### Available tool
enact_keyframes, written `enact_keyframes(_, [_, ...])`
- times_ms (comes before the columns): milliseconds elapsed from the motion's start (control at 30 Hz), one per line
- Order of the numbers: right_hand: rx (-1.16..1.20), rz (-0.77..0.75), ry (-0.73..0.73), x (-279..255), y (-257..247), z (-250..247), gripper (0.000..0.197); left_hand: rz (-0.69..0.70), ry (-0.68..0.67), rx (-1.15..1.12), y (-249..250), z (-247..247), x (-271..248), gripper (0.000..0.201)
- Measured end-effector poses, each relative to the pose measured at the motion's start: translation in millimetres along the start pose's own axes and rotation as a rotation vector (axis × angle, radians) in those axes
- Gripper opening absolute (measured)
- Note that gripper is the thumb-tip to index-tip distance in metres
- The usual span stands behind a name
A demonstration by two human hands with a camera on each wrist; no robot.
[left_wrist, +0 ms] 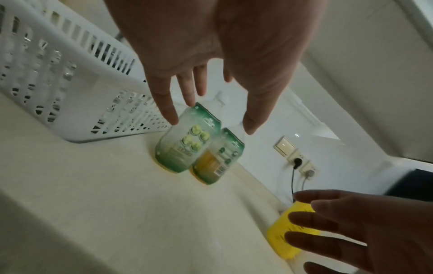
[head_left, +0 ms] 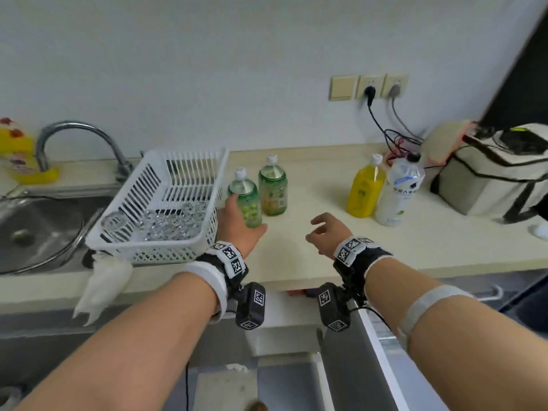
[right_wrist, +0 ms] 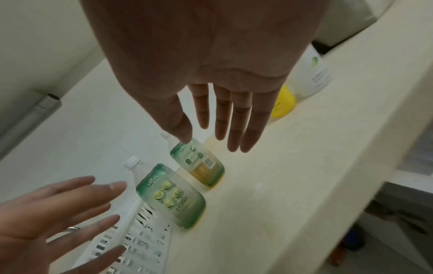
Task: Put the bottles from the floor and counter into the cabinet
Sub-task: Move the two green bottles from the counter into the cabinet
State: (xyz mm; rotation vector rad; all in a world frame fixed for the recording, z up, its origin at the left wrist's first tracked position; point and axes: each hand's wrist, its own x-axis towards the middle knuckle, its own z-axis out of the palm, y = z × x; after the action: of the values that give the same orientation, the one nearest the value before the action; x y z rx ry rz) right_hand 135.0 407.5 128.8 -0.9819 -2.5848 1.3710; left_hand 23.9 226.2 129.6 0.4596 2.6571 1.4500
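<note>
Both forearms filled the lower half of the head view, each wrist strapped with a black band carrying square coded markers. The left hand [head_left: 237, 223] sat at centre frame with fingers straight and spread, thumb apart, framing the nearer green bottle [head_left: 246, 200]; the left wrist view showed a gap between fingertips and bottle, so nothing was gripped. The head view alone did not settle whether skin touched plastic. The right hand [head_left: 326, 232] hovered just right of centre above the counter [head_left: 311, 197], fingers loosely extended and released, holding nothing.

Two green bottles stood upright, just beside each other, at centre frame near the white basket [head_left: 189, 256]. The nearer bottle bore a green label with round lime pictures. The second green bottle [head_left: 272, 191], behind and to the right, showed a barcode and a yellowish lower panel. Lettering on both was too blurred to read.

At centre right stood a yellow bottle [head_left: 364, 191] and a clear bottle [head_left: 400, 194] with a dark cap, touching or nearly so; the clear bottle's label print was illegible.

Glass items lay in the basket. A tap [head_left: 80, 137] and sink [head_left: 38, 229] occupied the left edge. Wall sockets [head_left: 379, 86] with two plugged cables sat upper right, above a beige bag [head_left: 498, 179].
</note>
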Motion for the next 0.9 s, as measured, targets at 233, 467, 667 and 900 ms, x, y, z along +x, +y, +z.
enact_keyframes(233, [-0.086, -0.015, 0.002, 96.5, -50.8, 35.6, 0.097, -0.085, 0.019, -0.095, -36.9, 22.4, 76.3, 0.135])
enact_keyframes(467, [0.089, 0.007, 0.097, 186.1, -76.2, 70.1, 0.112, -0.132, 0.001, -0.327, -77.6, 51.2, 135.8, 0.128])
enact_keyframes(667, [0.122, -0.052, 0.162, 207.4, -71.7, 84.3, 0.097, -0.100, -0.013, -0.357, -85.0, 53.0, 147.4, 0.117])
enact_keyframes(900, [0.113, -0.096, 0.151, 149.4, -50.6, 75.0, 0.093, -0.063, -0.060, -0.341, -78.7, 47.3, 107.9, 0.113])
